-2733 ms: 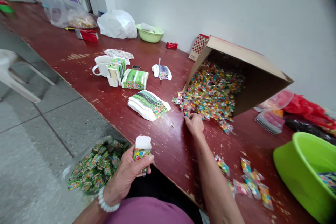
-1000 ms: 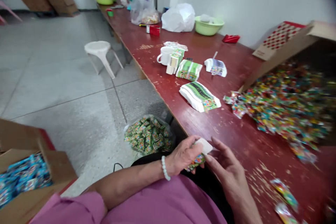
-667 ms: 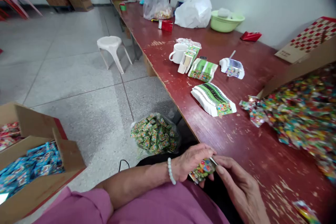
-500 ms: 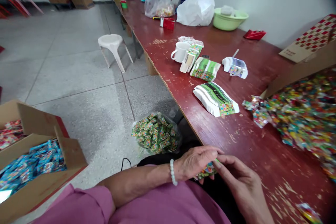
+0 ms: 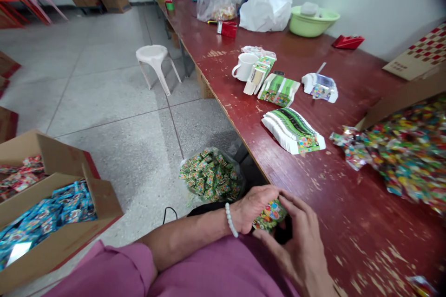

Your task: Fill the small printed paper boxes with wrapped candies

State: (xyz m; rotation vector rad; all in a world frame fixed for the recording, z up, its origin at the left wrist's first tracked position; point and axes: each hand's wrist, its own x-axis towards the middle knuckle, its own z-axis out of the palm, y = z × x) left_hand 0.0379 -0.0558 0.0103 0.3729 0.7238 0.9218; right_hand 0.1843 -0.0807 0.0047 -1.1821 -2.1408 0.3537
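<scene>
Between my two hands, above my lap at the table's edge, is a small green printed box (image 5: pixel 270 216) with colourful pictures. My left hand (image 5: pixel 252 209), with a pale bead bracelet at the wrist, is wrapped round its left side. Curled about the right side and near edge is my right hand (image 5: pixel 301 236), thumb and fingertips on the box. Its underside is hidden by the hands. On the table ahead lies a fanned stack of flat green cartons (image 5: pixel 294 131). To the right, wrapped candies (image 5: pixel 411 153) spill from a cardboard box.
A clear bag of green packets (image 5: pixel 212 176) sits on the floor by the red table (image 5: pixel 334 185). At left, cartons hold blue packets (image 5: pixel 66 209) and red packets (image 5: pixel 26 174). Farther off are a white mug (image 5: pixel 245 66), a green basin (image 5: pixel 311 23) and a white stool (image 5: pixel 153 55).
My right hand has shifted left and its grip has opened wider around the box. More of the box's printed face shows now. The view has turned slightly left.
</scene>
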